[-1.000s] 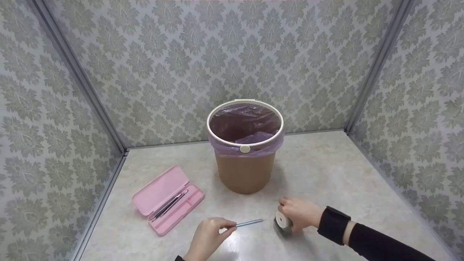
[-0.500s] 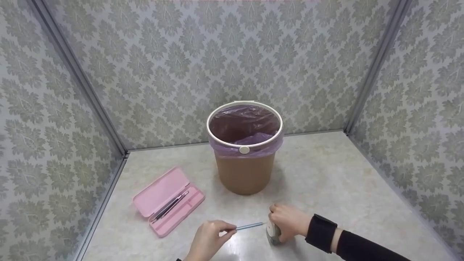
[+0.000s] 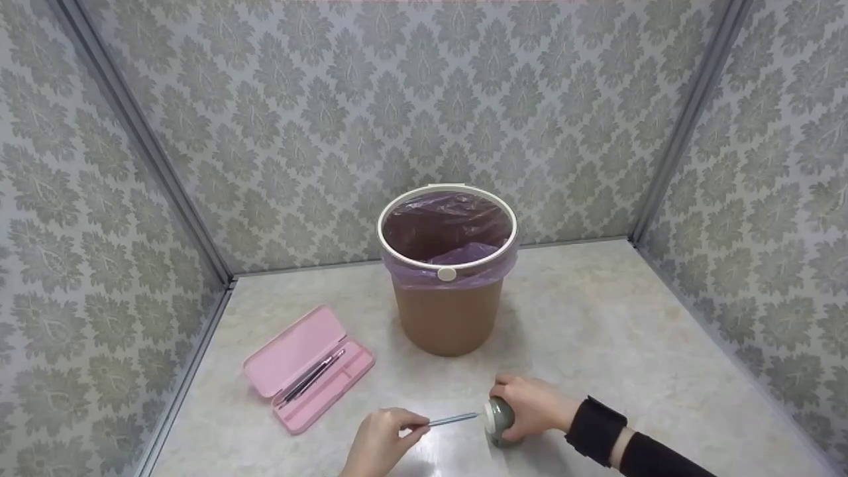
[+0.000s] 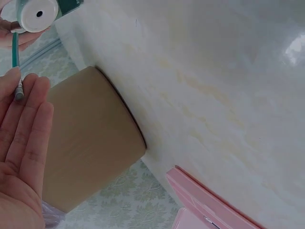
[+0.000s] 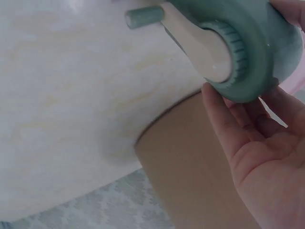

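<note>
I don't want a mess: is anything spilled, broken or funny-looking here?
Nothing seems spilled or broken. Only the purple bag looks a bit odd: it bunches up inside the bin instead of lying flat against its wall.

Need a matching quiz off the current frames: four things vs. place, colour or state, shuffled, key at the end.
Things:
1. pencil
2. crank sharpener
3. pencil case
4. bin

Place, colour or state:
A. pink, lid open
B. gripped by the right hand
C. brown, with a purple liner folded over its top
D. pinched in the left hand

Pairs: 1-D, 2-B, 3-A, 4-C
</note>
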A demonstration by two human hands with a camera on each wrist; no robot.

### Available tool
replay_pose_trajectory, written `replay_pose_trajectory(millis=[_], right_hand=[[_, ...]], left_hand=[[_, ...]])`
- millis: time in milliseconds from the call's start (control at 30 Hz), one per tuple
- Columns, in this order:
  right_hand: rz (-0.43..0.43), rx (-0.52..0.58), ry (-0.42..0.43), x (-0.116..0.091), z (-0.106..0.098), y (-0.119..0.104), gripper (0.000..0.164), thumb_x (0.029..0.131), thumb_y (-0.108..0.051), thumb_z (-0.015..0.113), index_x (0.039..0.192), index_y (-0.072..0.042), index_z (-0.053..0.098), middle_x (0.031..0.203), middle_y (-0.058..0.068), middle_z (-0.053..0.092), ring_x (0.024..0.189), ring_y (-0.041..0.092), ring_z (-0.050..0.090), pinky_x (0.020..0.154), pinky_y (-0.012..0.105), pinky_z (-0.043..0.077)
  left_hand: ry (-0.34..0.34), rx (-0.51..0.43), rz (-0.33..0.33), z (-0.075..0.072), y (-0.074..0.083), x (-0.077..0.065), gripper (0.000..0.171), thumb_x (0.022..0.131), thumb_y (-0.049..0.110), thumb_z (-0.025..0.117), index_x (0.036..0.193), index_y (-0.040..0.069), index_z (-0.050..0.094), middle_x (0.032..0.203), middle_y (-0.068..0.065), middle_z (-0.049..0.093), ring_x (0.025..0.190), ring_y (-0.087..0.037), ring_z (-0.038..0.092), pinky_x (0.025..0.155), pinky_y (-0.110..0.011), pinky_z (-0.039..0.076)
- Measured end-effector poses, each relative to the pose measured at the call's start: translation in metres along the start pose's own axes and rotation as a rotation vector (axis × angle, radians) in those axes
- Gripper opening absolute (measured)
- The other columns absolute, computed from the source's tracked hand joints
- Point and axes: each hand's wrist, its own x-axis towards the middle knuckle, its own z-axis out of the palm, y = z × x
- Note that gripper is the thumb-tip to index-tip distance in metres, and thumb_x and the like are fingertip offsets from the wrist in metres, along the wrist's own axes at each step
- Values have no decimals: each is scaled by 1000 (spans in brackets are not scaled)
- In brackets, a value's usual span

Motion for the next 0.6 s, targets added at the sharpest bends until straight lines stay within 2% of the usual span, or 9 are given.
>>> replay_pose_trajectory(millis=[200,367,600], right_hand=[[9,87,69,-7,12,9,49,65,-36,77,105,-13,61,98,-4,61,85,7,56,71,19,48],[40,151,62,-9,16,12,51,67,-38,76,110,-15,61,102,-4,64,91,9,58,74,21,49],[58,186,66,-11,17,14,52,68,-39,76,111,-15,61,103,-4,64,92,9,59,74,22,50]], left_hand=[[-20,25,1,6,-4,3,6,78,24,71,84,24,74,78,12,72,70,2,65,62,-19,50],[-37,36,-20,11,-6,5,7,78,24,71,83,25,74,79,13,72,71,4,64,63,-20,50],[-30,55,4,19,-10,7,6,78,23,71,82,25,74,77,12,72,70,3,64,62,-20,48]])
